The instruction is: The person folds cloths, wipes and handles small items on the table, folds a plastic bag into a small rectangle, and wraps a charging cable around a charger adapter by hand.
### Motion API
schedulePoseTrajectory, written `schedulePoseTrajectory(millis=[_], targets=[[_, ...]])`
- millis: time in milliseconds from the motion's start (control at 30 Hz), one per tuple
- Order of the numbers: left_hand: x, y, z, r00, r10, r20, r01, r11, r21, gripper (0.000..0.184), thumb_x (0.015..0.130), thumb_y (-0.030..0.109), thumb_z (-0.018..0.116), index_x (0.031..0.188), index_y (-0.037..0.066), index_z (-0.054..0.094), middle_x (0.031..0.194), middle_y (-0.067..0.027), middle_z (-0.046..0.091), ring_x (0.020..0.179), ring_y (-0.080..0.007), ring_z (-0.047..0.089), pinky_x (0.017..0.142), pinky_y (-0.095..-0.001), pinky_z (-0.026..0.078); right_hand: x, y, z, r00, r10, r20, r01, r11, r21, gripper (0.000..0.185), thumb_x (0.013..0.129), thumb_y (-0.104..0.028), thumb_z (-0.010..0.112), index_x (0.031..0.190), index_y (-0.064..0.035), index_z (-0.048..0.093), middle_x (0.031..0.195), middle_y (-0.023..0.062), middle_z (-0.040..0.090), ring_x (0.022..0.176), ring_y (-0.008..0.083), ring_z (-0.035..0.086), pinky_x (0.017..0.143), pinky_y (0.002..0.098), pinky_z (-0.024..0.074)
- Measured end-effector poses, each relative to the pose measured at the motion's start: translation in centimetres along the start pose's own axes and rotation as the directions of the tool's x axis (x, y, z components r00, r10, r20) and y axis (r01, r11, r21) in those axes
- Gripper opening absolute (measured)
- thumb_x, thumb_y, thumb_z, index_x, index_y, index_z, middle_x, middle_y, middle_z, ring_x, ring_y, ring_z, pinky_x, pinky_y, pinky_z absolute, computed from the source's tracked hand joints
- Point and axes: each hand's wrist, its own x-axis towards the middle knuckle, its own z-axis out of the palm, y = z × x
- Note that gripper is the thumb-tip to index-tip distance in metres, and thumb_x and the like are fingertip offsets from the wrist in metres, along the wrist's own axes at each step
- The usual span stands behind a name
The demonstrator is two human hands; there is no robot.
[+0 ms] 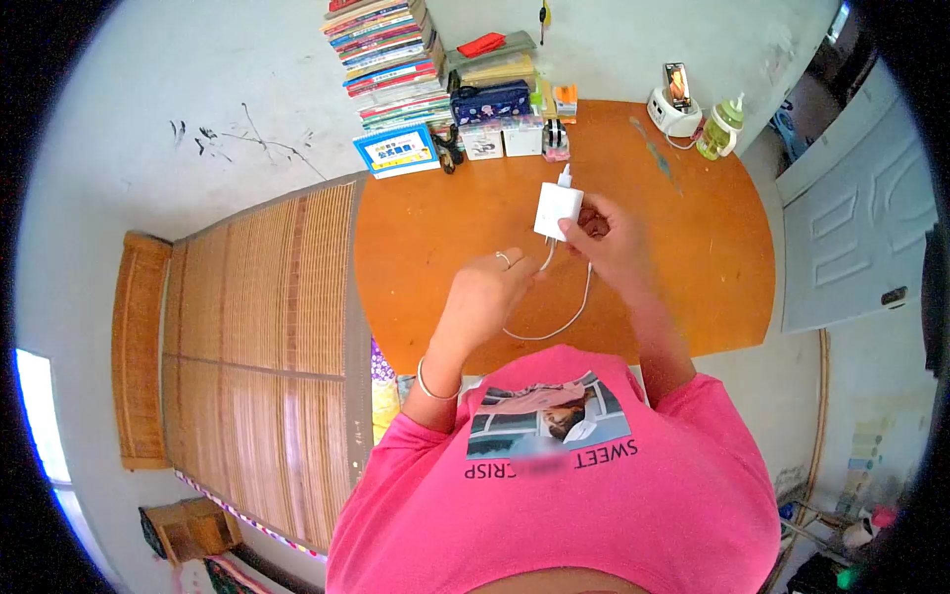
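Note:
A white power adapter (558, 211) is held above the wooden table (445, 213) in my right hand (606, 236), with the thumb on its front face. One end of a white plug or connector (565, 176) sticks out at its top. From its lower edge a white cable (584, 303) runs down and loops over the table. My left hand (492, 289), with a ring and a bracelet, is closed round the cable just below the adapter.
Behind stand a tall stack of books (390, 64), a blue desk calendar (397, 149), a dark pencil case (491, 102) and small boxes. At the back right are a phone (677, 85) on a white stand and a green bottle (720, 130). A bamboo mat (262, 366) lies left.

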Motion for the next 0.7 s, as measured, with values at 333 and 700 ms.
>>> schedulePoseTrajectory(millis=[333, 700], targets=[[2.7, -0.7, -2.8, 0.994, -0.020, -0.109, -0.009, 0.965, -0.263, 0.022, 0.070, 0.018, 0.070, 0.077, 0.003, 0.056, 0.065, -0.0075, 0.046, 0.056, -0.0212, 0.045, 0.050, -0.0305, 0.036, -1.7, -0.2, -1.2, 0.903, -0.055, 0.426, 0.126, 0.982, -0.141, 0.032, 0.070, -0.017, 0.069, 0.097, -0.0021, 0.061, 0.074, 0.0084, 0.061, 0.063, 0.0147, 0.058, 0.060, 0.0291, 0.0470], [3.3, -5.2, 2.1, 0.993, -0.087, 0.084, 0.111, 0.383, -0.917, 0.017, 0.089, 0.020, 0.053, 0.080, 0.005, 0.053, 0.071, 0.0043, 0.047, 0.060, -0.0037, 0.040, 0.051, -0.0193, 0.033, -1.6, -3.1, -1.9, 0.772, 0.077, 0.630, -0.171, 0.981, 0.090, 0.041, 0.073, -0.020, 0.069, 0.106, -0.0005, 0.057, 0.085, 0.0023, 0.060, 0.076, 0.0072, 0.056, 0.065, 0.0232, 0.0452]])
